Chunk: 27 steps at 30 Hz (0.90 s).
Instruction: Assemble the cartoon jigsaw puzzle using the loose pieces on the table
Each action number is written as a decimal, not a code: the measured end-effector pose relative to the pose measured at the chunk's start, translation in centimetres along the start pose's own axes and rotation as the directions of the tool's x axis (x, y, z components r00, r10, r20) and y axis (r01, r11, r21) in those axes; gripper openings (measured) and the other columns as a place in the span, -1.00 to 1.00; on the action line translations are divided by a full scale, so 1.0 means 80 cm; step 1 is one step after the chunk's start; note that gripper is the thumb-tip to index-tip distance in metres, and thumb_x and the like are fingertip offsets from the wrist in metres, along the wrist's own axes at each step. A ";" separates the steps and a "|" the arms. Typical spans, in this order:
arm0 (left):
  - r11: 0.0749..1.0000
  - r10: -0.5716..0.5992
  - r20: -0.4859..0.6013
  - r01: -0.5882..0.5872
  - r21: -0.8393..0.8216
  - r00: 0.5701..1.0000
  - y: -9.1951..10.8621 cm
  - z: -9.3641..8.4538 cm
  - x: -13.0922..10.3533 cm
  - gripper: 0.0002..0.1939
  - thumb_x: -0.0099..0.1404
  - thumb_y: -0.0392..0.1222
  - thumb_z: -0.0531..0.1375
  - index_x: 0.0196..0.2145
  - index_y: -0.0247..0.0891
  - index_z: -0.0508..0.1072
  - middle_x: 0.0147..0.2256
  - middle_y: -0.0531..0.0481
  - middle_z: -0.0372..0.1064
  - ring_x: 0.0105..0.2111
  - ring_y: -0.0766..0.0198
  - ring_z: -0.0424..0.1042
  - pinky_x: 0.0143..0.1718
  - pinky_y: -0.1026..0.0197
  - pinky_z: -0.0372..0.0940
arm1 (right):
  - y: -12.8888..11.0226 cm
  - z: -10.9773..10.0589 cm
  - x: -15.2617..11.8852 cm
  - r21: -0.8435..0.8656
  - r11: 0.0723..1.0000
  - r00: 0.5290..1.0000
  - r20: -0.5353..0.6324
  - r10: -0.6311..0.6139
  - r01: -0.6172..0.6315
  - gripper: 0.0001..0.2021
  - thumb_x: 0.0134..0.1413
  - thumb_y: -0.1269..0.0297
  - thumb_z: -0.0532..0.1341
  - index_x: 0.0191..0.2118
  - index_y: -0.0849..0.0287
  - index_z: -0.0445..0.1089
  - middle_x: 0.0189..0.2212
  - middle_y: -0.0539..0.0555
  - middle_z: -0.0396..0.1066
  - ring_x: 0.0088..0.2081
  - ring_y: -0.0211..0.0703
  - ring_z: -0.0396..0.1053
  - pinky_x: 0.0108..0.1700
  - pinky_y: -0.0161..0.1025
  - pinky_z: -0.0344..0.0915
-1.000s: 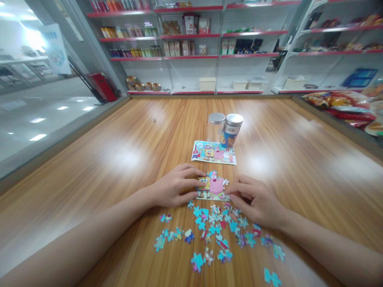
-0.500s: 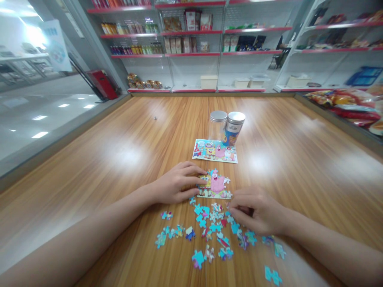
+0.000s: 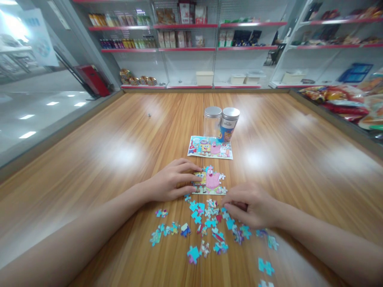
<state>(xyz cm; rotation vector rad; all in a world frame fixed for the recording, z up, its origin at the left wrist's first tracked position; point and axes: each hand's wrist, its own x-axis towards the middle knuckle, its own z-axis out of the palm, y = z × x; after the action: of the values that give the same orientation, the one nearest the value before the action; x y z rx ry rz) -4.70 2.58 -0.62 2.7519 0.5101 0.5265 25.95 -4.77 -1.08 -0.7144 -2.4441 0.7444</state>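
The partly joined rectangular block of printed jigsaw pieces (image 3: pixel 213 181), showing a pink figure beside a yellow one, lies flat on the brown wood-grain desk (image 3: pixel 104 131), between the hands and just below a glossy printed picture sheet (image 3: pixel 194 149). The left hand (image 3: pixel 173 179) has its fingers spread and lightly bent, their tips over the block's left side. The right hand (image 3: pixel 253 205) is curled at the upper right of the scattered loose turquoise and multicoloured jigsaw pieces (image 3: pixel 211 223), thumb and forefinger drawn close together; whether they pinch a piece I cannot tell.

Each loose piece looks like thin card: very light, fairly stiff, probably apt to slide on the smooth desk. The narrow knobs would likely crease or peel first, so a hold across opposite edges of the body, by thumb and forefinger, seems kindest. The block probably flexes at its seams and could come apart if lifted by one corner; flat pressure from above, or a push along its straight lower edge, should suit it better.
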 end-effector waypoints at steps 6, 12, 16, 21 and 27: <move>0.999 0.020 0.128 -0.025 0.039 0.992 0.005 -0.008 0.001 -0.18 0.25 0.26 0.30 0.36 -0.02 0.20 0.43 -0.09 -0.07 0.42 -0.24 -0.11 0.39 -0.36 -0.07 | 0.000 -0.001 0.000 0.006 1.000 0.999 0.035 -0.019 0.019 -0.82 0.23 0.41 0.16 -0.23 0.24 0.53 -0.57 -0.06 0.27 -0.54 -0.31 0.21 -0.43 -0.30 0.10; 0.999 -0.028 0.274 0.015 0.047 0.961 0.006 -0.007 0.001 -0.17 0.33 0.27 0.20 0.42 0.04 0.02 0.46 -0.02 -0.22 0.45 -0.20 -0.20 0.40 -0.40 -0.19 | 0.000 -0.002 0.000 -0.008 1.000 0.998 0.057 -0.004 0.004 -0.81 0.26 0.38 0.15 -0.23 0.23 0.53 -0.58 -0.06 0.27 -0.54 -0.32 0.22 -0.43 -0.30 0.11; 0.999 -0.034 0.272 0.024 0.042 0.962 0.005 -0.007 0.000 -0.22 0.36 0.25 0.19 0.41 0.02 0.06 0.46 -0.02 -0.19 0.46 -0.17 -0.22 0.41 -0.38 -0.20 | 0.002 -0.002 -0.001 -0.011 1.000 0.999 0.045 -0.009 0.010 -0.81 0.28 0.36 0.15 -0.23 0.24 0.52 -0.58 -0.06 0.28 -0.54 -0.32 0.22 -0.43 -0.31 0.11; 0.999 -0.043 0.260 0.035 0.036 0.965 0.005 -0.007 0.000 -0.24 0.36 0.23 0.20 0.40 0.04 0.08 0.45 -0.02 -0.17 0.45 -0.17 -0.20 0.40 -0.40 -0.18 | 0.003 -0.001 -0.001 -0.032 0.999 1.000 0.024 0.004 -0.003 -0.80 0.30 0.35 0.14 -0.26 0.24 0.52 -0.57 -0.05 0.30 -0.54 -0.34 0.21 -0.42 -0.31 0.11; 0.999 -0.031 0.251 0.025 0.026 0.967 0.006 -0.008 0.001 -0.24 0.36 0.21 0.20 0.41 0.06 0.07 0.46 0.00 -0.19 0.45 -0.18 -0.17 0.40 -0.39 -0.17 | 0.000 -0.002 0.001 -0.049 0.999 1.000 0.023 0.012 -0.011 -0.80 0.29 0.35 0.15 -0.28 0.24 0.51 -0.57 -0.04 0.32 -0.54 -0.34 0.21 -0.43 -0.33 0.10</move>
<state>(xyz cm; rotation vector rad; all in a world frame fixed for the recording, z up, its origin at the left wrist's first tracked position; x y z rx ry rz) -4.77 2.33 0.09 2.7728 0.4937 0.1603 25.99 -4.68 -0.99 -0.7431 -2.4887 0.7037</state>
